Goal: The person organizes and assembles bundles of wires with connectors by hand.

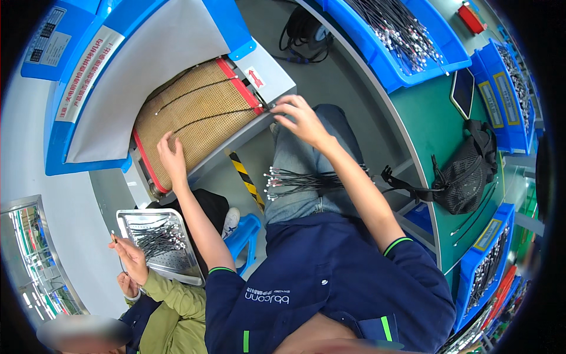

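A black cable (pixel 216 115) lies bowed across the brown mesh conveyor belt (pixel 203 91) with red edges. At its left end my left hand (pixel 171 158) has thumb and forefinger curled together on the cable. My right hand (pixel 300 121) hovers by the belt's right edge, close to the white connector at the cable's other end. Its fingers are apart, and I make out nothing held in them. Farther back on the belt rests a second black cable (pixel 194 92). A bundle of black cables (pixel 295 182) with white ends lies across my lap, partly under my right forearm.
A blue machine hood (pixel 230 29) with a pale curtain overhangs the belt. At lower left, a co-worker's hands (pixel 131 262) are beside a metal tray (pixel 197 268) of cables. On the right, a green table (pixel 427 118) bears blue bins (pixel 407 79), a phone (pixel 462 93) and a black mesh bag (pixel 469 171).
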Demonstrator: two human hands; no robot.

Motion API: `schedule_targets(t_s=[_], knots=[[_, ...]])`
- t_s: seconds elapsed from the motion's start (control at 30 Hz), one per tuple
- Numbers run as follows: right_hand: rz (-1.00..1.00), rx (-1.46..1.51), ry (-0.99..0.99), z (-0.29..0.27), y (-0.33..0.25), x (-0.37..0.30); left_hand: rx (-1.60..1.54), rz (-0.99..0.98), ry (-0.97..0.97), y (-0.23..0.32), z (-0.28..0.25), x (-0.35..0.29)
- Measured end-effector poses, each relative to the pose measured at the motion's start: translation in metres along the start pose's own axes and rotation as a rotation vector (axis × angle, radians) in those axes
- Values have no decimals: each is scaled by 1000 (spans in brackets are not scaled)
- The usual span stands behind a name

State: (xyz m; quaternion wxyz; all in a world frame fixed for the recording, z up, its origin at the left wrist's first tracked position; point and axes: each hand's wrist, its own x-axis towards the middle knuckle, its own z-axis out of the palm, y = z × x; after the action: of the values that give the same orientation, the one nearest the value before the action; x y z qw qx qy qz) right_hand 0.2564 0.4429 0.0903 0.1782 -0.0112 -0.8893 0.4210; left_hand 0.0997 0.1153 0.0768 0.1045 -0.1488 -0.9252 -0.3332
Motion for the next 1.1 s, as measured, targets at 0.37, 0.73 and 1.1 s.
schedule_targets(t_s=[0.37, 0.73, 1.1], knots=[[447, -38, -671, 5, 117, -166, -471, -211, -390, 62, 154, -178], [416, 121, -433, -20, 114, -176, -330, 66, -714, 62, 164, -220], [107, -96, -330, -27, 102, -171, -396, 16, -797, 85, 155, -208]])
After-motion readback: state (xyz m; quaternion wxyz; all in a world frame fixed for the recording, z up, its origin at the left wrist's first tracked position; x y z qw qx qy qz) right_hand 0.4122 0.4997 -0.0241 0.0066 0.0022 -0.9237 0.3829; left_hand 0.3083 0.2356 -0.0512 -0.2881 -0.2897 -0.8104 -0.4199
